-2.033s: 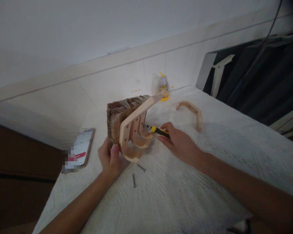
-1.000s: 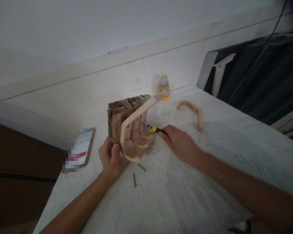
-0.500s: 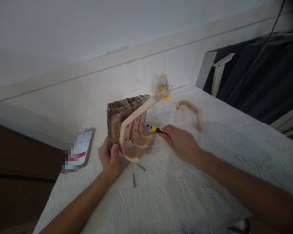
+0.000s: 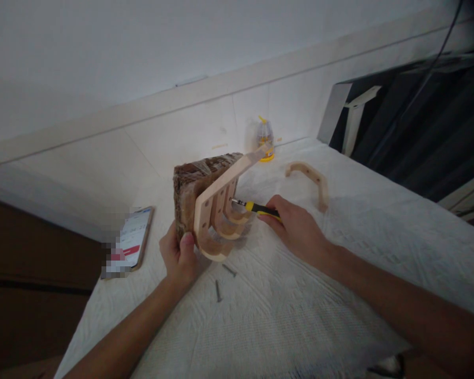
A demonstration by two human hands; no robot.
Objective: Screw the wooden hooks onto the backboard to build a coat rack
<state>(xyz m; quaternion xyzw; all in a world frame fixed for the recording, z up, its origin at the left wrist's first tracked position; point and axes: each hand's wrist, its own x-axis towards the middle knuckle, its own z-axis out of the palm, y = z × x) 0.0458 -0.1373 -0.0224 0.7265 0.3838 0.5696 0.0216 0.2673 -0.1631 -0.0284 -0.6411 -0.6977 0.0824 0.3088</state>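
A bark-edged wooden board (image 4: pixel 185 202) stands upright on the cloth, with my left hand (image 4: pixel 179 255) closed round its lower left edge, thumb in front. Several pale wooden hooks (image 4: pixel 205 216) with curved lower ends are set side by side on the board's face. My right hand (image 4: pixel 294 223) is wrapped round the handle of a yellow and black screwdriver (image 4: pixel 256 207). Its metal tip meets the farthest visible hook near a hole; whether a screw sits there is too small to tell. Two loose screws (image 4: pixel 218 290) lie on the cloth below the board.
A loose wooden hook (image 4: pixel 310 176) lies to the right. Behind the board stands a clear and yellow container (image 4: pixel 264 139) against the wall. A phone (image 4: pixel 132 239) rests at the left on the white cloth (image 4: pixel 284 316). Dark panels (image 4: pixel 411 116) stand beyond the right edge.
My right hand has shifted slightly, showing more of the screwdriver's handle. The screwdriver's tip stays at the same hook. The board and my left hand look nearly unchanged.
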